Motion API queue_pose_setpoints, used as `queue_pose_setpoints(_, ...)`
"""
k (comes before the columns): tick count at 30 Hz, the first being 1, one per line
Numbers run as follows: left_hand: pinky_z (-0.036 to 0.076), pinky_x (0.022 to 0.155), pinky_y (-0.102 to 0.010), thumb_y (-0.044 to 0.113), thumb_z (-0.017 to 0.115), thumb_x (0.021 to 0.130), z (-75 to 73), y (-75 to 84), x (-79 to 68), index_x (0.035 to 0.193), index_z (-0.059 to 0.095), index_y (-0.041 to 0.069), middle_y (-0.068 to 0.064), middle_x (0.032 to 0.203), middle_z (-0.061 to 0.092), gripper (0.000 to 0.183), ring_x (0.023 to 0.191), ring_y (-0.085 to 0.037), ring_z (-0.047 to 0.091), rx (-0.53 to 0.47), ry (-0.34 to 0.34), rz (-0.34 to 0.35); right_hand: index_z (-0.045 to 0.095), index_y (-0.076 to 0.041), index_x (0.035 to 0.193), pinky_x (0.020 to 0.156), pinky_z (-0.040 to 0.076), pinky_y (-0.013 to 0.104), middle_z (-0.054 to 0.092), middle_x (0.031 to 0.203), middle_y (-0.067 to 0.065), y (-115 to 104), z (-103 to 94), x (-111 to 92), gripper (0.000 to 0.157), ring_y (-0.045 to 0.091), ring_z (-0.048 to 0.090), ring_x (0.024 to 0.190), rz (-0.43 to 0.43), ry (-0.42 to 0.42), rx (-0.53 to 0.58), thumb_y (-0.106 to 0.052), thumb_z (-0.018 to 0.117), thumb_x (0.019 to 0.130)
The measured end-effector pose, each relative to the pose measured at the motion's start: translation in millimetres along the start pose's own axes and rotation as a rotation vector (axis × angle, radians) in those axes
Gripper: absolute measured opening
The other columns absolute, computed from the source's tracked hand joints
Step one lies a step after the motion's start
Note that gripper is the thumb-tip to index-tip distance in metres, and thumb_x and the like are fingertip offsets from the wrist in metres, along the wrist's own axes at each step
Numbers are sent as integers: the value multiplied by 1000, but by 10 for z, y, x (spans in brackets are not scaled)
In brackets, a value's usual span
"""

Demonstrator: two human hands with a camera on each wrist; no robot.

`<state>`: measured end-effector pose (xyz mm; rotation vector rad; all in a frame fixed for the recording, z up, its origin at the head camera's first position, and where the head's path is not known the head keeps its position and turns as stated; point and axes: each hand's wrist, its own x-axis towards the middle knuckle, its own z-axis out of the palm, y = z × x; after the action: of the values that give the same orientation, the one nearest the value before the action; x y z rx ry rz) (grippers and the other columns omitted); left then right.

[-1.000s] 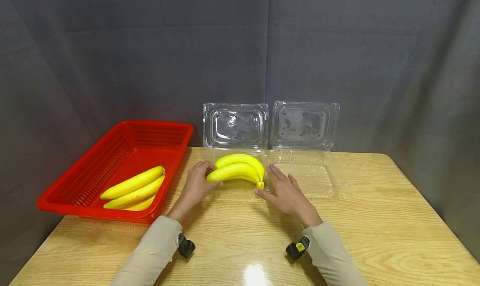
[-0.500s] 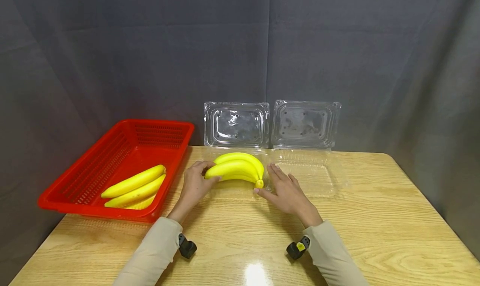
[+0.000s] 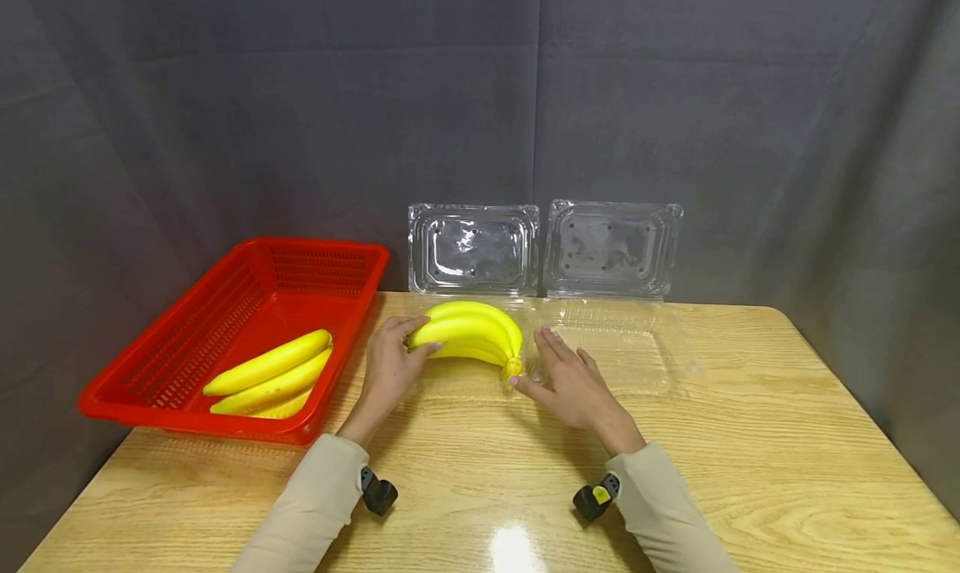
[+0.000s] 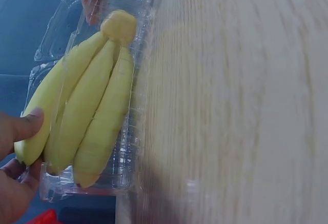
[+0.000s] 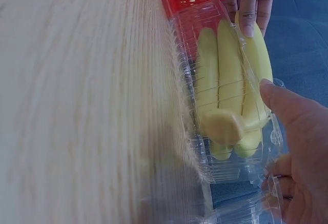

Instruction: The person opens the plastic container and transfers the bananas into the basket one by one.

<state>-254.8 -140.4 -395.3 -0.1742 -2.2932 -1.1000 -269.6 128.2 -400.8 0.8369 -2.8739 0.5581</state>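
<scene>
A bunch of yellow bananas (image 3: 461, 331) sits in the left clear plastic clamshell box (image 4: 123, 157), its stem (image 4: 119, 26) pointing right. My left hand (image 3: 390, 364) pinches the tip end of the outermost banana between thumb (image 4: 28, 125) and fingers. My right hand (image 3: 573, 385) has its fingers extended along the right side of that box, thumb tip close to the stem. In the right wrist view the right thumb (image 5: 287, 101) lies at the box rim, with the bananas showing through the clear wall.
A red plastic basket (image 3: 360, 306) with several bananas (image 3: 270, 373) stands on the left. A second clear clamshell box (image 3: 622, 356) lies beside the first on the right. Both lids (image 3: 472, 252) stand upright against a grey curtain (image 3: 480, 98) at the back of the wooden table (image 3: 787, 439).
My left hand has shifted the banana bunch slightly left and rolled it up, so more of the lower bananas shows. The right hand has stayed in place.
</scene>
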Motion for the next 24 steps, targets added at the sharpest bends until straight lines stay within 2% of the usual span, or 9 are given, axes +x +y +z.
queue_pose_setpoints(5, 48, 82, -45, 6, 83, 74, -5, 18, -10, 111, 69, -6, -22, 104, 65, 41, 97, -36, 61, 2, 7, -5, 23, 5, 150, 109, 18, 60, 22, 155, 20, -4, 0, 8, 91, 34, 23, 142, -1, 4, -3, -63, 45, 94)
queue_pose_setpoints(12, 48, 78, -43, 6, 83, 75, 1, 11, -29, 110, 69, -5, -20, 102, 66, 40, 92, -33, 61, 9, 32, 0, 22, 5, 150, 110, 17, 59, 21, 156, 20, -4, -2, 3, 91, 33, 21, 142, 1, -5, -2, -64, 43, 94)
queue_pose_setpoints(24, 48, 69, -37, 9, 83, 76, -17, 61, -49, 111, 69, -5, -20, 102, 66, 40, 83, -29, 60, 2, 34, 9, 22, 5, 150, 109, 17, 59, 21, 155, 20, -12, -4, -10, 91, 33, 21, 142, -4, 0, -7, -64, 42, 94)
